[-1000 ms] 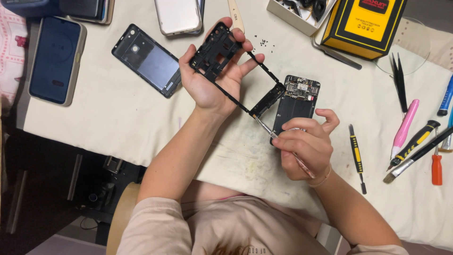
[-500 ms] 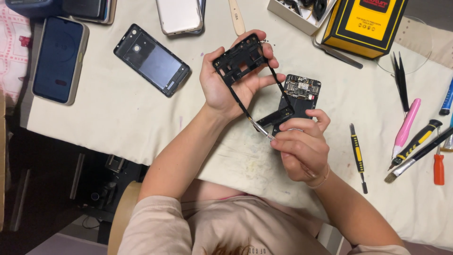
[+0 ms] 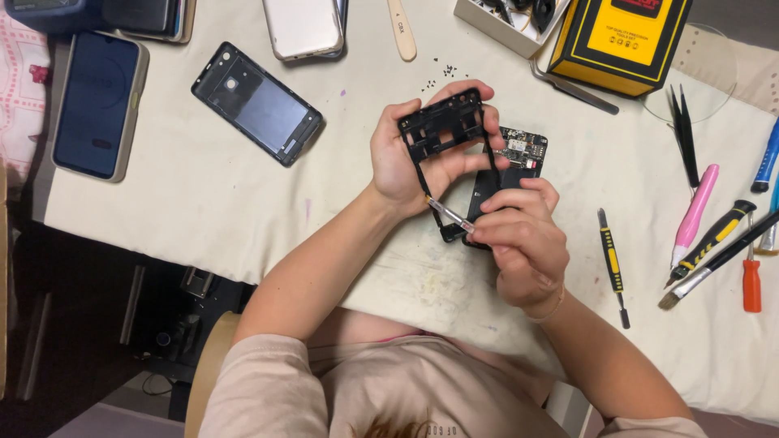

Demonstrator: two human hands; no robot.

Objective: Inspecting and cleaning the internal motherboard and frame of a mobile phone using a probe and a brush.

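My left hand grips the black frame tilted above the cloth. My right hand pinches a thin tool against the frame's edge, fingers hiding its handle and part of the phone beneath.

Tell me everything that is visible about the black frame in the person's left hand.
The black frame is a thin phone mid-frame, plastic by its look, with cut-out openings across its upper part and narrow side rails. The left hand holds it up, tilted above the white table cover. The right hand presses a slim metal tool against its lower left rail. Behind it lies an opened phone.
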